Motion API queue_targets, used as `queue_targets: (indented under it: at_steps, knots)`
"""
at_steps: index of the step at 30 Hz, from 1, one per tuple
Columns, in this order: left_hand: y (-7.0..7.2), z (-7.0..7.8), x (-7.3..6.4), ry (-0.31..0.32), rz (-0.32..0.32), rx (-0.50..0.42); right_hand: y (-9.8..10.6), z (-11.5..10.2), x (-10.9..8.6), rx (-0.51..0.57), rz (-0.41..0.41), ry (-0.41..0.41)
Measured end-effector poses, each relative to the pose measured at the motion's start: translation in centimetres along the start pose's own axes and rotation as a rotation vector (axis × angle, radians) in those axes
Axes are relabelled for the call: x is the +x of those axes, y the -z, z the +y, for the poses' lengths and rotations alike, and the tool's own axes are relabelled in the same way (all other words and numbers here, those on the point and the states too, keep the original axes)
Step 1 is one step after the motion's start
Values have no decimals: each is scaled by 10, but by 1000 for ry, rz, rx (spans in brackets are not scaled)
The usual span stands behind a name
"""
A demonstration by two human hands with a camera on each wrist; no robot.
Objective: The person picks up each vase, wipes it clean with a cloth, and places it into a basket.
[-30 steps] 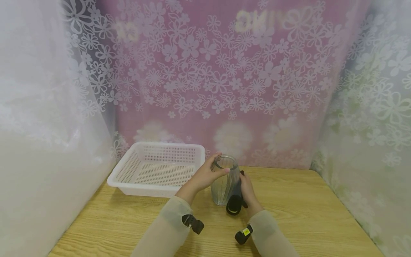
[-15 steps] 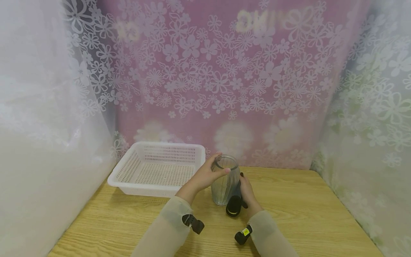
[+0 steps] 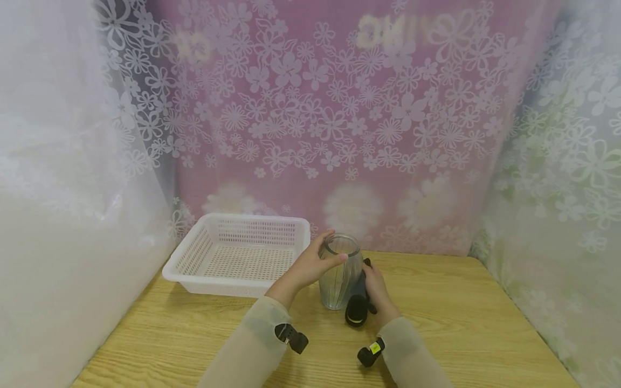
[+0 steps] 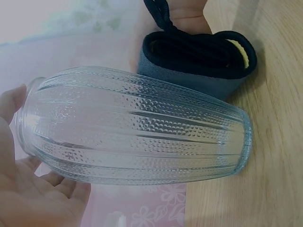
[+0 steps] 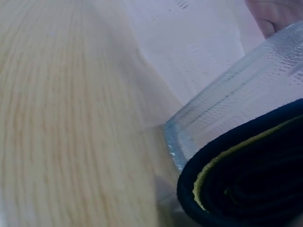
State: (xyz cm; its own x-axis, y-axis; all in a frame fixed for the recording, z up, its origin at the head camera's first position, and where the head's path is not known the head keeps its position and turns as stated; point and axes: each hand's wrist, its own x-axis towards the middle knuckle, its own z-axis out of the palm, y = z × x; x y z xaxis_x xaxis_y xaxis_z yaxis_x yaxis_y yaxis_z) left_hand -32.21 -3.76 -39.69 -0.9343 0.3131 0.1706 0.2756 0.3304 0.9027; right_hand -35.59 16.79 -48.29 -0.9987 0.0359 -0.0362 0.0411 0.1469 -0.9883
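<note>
A clear ribbed glass vase (image 3: pixel 336 283) stands upright on the wooden table. My left hand (image 3: pixel 310 265) grips it around the neck, thumb and fingers on either side of the rim. In the left wrist view, dimpled bands run down the glass vase (image 4: pixel 137 127). My right hand (image 3: pixel 378 291) holds a rolled grey cloth (image 3: pixel 357 311) with black edging against the vase's right side. A black cord loop (image 4: pixel 160 14) hangs from the cloth. In the right wrist view, the rolled cloth (image 5: pixel 236 179) shows a yellow strip inside and covers part of the glass.
A white perforated plastic basket (image 3: pixel 237 288) stands at the back left, close to my left hand. The wooden table (image 3: pixel 461 312) ends at a pink flowered curtain (image 3: pixel 315 108) behind, with pale translucent sheets on both sides.
My right hand and the cloth have shifted slightly along the vase's side, last a little to the right. The left hand and the vase have not moved.
</note>
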Motion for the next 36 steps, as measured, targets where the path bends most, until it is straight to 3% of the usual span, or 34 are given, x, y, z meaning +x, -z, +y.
queue_targets:
  at_steps: [10,19,26,33,36]
  knots:
    - [1,-5,1,-26,19,-63,18,-14,-4,-50,15,19]
    - [8,-5,4,-46,-58,-106,30,-28,-8,-25,27,24]
    - [11,-7,6,-32,-106,-78,35,-45,-22,1,13,36]
    - [16,-8,9,-33,-165,-129,39,-64,-34,44,0,75]
    - [15,-10,8,-47,-154,-122,39,-69,-38,46,4,79]
